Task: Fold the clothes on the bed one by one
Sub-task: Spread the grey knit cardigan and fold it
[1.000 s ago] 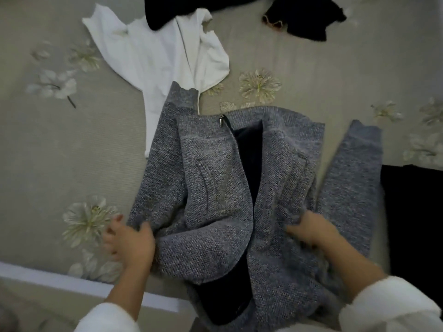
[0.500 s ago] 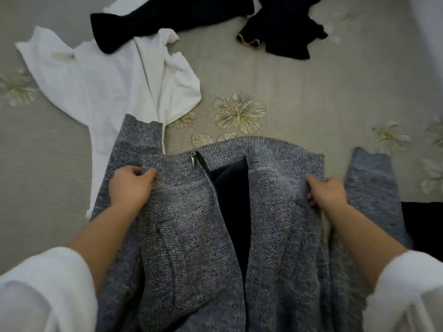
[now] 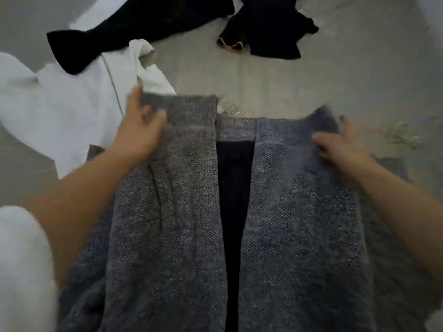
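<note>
While the grey knit jacket [image 3: 187, 212] is being spread flat on the bed [image 3: 335, 80], I'd log this as the lay-out step for the first garment, with no fold made yet. It lies front up in the middle of the view, collar end away from me. The front panels are parted and a strip of dark lining [image 3: 233, 188] shows between them.

The left grip [image 3: 139, 133] is at the far left collar corner, thumb behind the edge and fingers over it, pinching the knit. The right grip [image 3: 342, 149] is on the far right shoulder, where the cloth is bunched. It's motion-blurred, so I cannot tell whether it clamps the cloth or just presses it.

Next move, my guess: let go of the top, bring the panels together, then turn the sleeves and sides in. That needs the shoulders level first.

The white top [image 3: 60, 111] lies just left of the collar, and two black garments [image 3: 143, 27] [image 3: 271, 27] sit further up, all unfolded.

Versus half a second ago:
- The collar edge has gone further up the bed and now covers most of the embroidered flower [image 3: 233, 111], which showed whole above it then.
- The panels hang straighter.
- The left grip has shifted up to the collar corner.
- A second ago both grips were down at the near hem.
</note>
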The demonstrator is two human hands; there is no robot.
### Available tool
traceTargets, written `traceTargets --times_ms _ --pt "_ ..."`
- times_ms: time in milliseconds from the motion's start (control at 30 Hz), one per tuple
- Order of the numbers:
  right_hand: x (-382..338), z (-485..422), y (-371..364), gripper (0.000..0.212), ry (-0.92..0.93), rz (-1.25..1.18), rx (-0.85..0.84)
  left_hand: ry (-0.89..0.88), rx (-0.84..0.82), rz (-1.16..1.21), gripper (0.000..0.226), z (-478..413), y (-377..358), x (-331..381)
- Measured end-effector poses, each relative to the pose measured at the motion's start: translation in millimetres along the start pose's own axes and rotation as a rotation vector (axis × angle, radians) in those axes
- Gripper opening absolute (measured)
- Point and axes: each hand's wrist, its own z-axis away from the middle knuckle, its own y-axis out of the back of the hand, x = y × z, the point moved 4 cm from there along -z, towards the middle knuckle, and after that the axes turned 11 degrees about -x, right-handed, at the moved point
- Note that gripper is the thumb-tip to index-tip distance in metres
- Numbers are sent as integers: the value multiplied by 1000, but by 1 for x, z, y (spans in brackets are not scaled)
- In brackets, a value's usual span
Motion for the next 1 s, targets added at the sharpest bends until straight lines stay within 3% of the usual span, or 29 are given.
traceTargets --times_ms 67,133,200,267,400,500,567,667,733,833,1000 --pt "19 13 -19 82 -15 326 -95 105 -159 -161 71 12 -31 -28" --pt "25 38 -44 67 136 676 -78 50 -179 -515 69 37 -58 -48" --pt "25 53 -73 37 313 935 -96 -58 -201 -713 64 62 -84 -59" --pt "25 55 -100 28 268 971 -176 -61 -244 -757 62 78 -106 -69" --pt "32 39 -129 51 23 1023 -121 -75 -191 -828 63 84 -118 -79" --pt "35 29 -125 30 -17 894 -50 -98 -197 -845 65 86 -115 -83" --pt "26 30 -120 21 21 709 10 -116 -198 -847 62 90 -114 -84" --pt "-7 31 -132 18 284 539 37 -139 -161 -825 58 92 -112 -87" --pt "-20 25 -154 22 357 650 -92 -146 -152 -805 56 90 -112 -88" --pt "2 16 -173 36 219 1026 -250 -158 -140 -780 54 88 -110 -90" --pt "34 35 -153 46 342 1104 -163 -48 -57 -659 52 79 -105 -75"
